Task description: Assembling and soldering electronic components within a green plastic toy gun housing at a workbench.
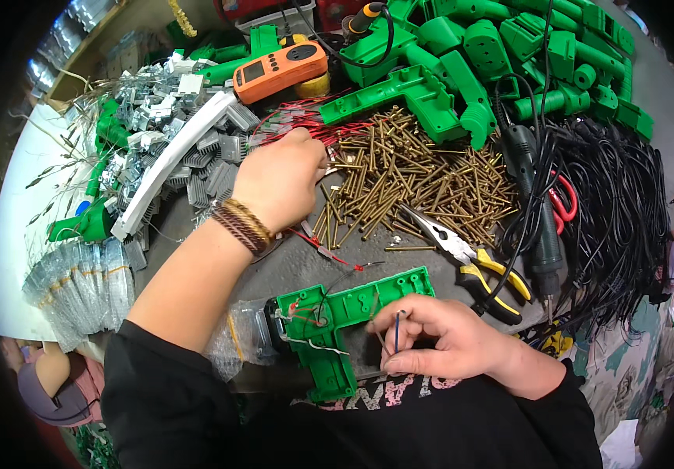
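My left hand [286, 176] reaches over the middle of the table, its fingers curled down by red wires [298, 117] and the left edge of a heap of brass-coloured screws [407, 168]. Its fingertips are hidden, so what they grip is unclear. Close to my body, my right hand [450, 344] is half closed, palm side up, with a thin dark wire [397, 332] between its fingers. Beside it lies an L-shaped green plastic housing half [325, 375], hollow side up, with wires and a small part inside. A red wire [329, 254] stretches above the housing.
Long-nose pliers [462, 250] and a dark electric screwdriver [544, 234] lie right of the screws. Black cables [610, 211] pile at the right, green housings [501, 55] behind. An orange meter [280, 72], metal heat sinks [216, 172] and clear plastic bags [87, 285] are toward the left.
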`<control>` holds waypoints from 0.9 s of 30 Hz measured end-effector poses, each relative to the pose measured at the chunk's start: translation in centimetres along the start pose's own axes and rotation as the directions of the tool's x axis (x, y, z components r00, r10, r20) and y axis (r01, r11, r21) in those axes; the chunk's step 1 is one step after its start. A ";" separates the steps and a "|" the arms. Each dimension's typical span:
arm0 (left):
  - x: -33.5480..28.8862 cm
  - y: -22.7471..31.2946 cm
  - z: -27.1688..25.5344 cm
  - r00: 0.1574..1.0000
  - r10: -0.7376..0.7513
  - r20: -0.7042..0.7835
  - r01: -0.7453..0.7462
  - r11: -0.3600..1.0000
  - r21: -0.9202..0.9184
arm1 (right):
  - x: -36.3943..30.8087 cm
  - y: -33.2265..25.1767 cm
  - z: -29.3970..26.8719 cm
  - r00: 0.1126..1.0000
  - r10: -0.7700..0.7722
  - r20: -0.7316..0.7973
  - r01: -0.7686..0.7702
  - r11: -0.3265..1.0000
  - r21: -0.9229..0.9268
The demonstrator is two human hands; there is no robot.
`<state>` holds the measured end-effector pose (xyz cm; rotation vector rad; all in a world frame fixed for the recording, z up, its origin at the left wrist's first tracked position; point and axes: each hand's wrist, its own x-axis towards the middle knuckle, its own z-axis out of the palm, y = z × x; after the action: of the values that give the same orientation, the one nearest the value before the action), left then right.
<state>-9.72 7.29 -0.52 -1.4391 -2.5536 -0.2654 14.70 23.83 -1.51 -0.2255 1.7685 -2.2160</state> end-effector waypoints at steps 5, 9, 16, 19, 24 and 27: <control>-1.6 -0.6 -3.7 0.947 -0.266 0.181 0.278 0.396 -0.875 | -0.3 -0.2 0.0 0.994 -0.099 0.039 0.106 0.962 -0.252; -8.3 2.9 -8.3 0.925 -0.302 0.229 0.266 0.089 -0.960 | -0.3 -1.0 0.6 0.989 -0.149 0.015 0.147 0.941 -0.304; -15.9 10.1 -9.0 0.954 -0.198 0.224 0.262 0.193 -0.946 | 0.0 -3.2 2.7 0.979 -0.163 0.122 0.193 0.934 -0.302; -16.4 10.4 -7.6 0.928 -0.198 0.316 0.293 -0.138 -0.946 | 0.1 -3.9 3.3 0.972 -0.226 0.059 0.232 0.906 -0.355; -17.0 10.2 -6.7 0.926 -0.154 0.344 0.286 -0.310 -0.907 | 0.2 -3.9 3.8 0.977 -0.204 0.055 0.209 0.898 -0.387; -17.1 10.5 -6.6 0.923 -0.167 0.346 0.274 -0.343 -0.898 | 0.2 -4.2 3.7 0.982 -0.177 0.069 0.190 0.899 -0.395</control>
<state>8.54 -3.02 2.08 -0.8194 -2.1967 -3.1362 15.05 21.18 3.41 -0.5327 2.2526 -1.9250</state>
